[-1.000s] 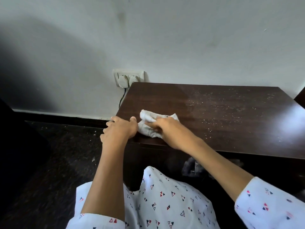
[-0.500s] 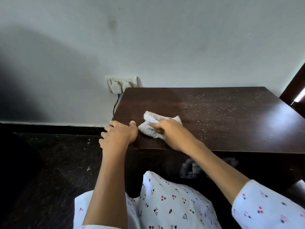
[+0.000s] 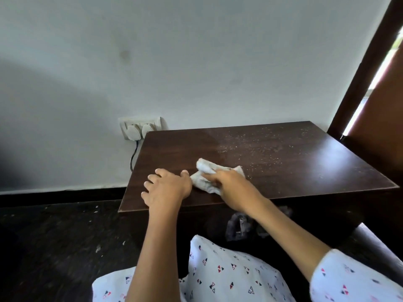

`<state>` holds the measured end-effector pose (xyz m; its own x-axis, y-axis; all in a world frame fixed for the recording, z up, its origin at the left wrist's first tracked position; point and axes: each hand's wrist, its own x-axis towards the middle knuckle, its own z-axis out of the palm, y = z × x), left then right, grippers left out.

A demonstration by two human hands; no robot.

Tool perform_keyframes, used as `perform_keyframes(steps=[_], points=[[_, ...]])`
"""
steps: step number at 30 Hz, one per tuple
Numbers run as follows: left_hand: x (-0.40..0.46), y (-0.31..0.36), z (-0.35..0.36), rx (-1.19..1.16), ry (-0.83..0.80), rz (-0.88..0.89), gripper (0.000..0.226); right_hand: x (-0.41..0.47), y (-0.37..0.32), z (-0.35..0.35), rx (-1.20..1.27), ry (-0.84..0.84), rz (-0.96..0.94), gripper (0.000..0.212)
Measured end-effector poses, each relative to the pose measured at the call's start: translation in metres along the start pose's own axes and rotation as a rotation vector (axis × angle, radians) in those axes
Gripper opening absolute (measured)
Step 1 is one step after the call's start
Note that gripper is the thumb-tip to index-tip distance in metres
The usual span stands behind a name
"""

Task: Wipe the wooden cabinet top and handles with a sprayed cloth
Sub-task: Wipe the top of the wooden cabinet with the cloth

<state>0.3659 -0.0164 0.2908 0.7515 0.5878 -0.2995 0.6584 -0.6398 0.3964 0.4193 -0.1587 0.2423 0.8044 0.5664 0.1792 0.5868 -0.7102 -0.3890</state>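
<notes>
Two sleeves (image 3: 353, 280) in a white print fill the near edge, bare forearms reaching forward from them. Just beyond, on the dark front of the cabinet, a handle (image 3: 238, 225) shows dimly under the right forearm; I judge it not yet wiped, though it is too shadowed to be sure. On the cabinet top (image 3: 305, 171), near its left front corner, the left hand (image 3: 168, 188) rests flat with its grip spread, holding nothing. Just to its right the right hand (image 3: 229, 186) has its grip pressed down and closed on the white cloth (image 3: 207, 177), which lies bunched on the wood. Left of the cloth the top looks clean; pale specks (image 3: 250, 149) cover the middle and far right, so most wiping remains. Farther left, a socket plate (image 3: 141, 127) sits on the wall (image 3: 196, 62).
</notes>
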Motion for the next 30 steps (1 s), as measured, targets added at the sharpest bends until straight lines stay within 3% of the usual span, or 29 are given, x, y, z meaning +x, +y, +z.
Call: perform_keyframes(steps=[5,8,13,16,21,24,27,30], points=[[-0.010,0.018,0.013,0.052,-0.028,0.084,0.076,-0.044,0.006,-0.007,0.020,-0.115,-0.036,0.038],[-0.011,0.024,0.018,0.076,-0.041,0.108,0.076,-0.064,0.036,-0.016,0.097,-0.004,0.079,0.048],[-0.014,0.039,0.024,0.080,-0.049,0.144,0.076,-0.028,0.038,-0.031,-0.033,0.039,0.237,0.039],[-0.015,0.048,0.030,0.064,-0.034,0.182,0.074,-0.011,0.018,-0.019,0.005,-0.015,0.170,0.038],[-0.009,0.050,0.035,0.050,-0.031,0.191,0.074,-0.045,0.006,-0.015,0.012,-0.044,0.215,0.054],[-0.005,0.048,0.034,0.043,-0.030,0.185,0.075,-0.049,0.010,-0.020,0.000,0.017,0.331,0.049],[-0.003,0.047,0.031,0.041,-0.036,0.176,0.074,-0.014,0.010,-0.020,-0.046,0.017,0.446,0.043],[-0.003,0.044,0.030,0.033,-0.039,0.163,0.074,0.020,0.001,-0.007,-0.077,0.006,0.471,0.050]])
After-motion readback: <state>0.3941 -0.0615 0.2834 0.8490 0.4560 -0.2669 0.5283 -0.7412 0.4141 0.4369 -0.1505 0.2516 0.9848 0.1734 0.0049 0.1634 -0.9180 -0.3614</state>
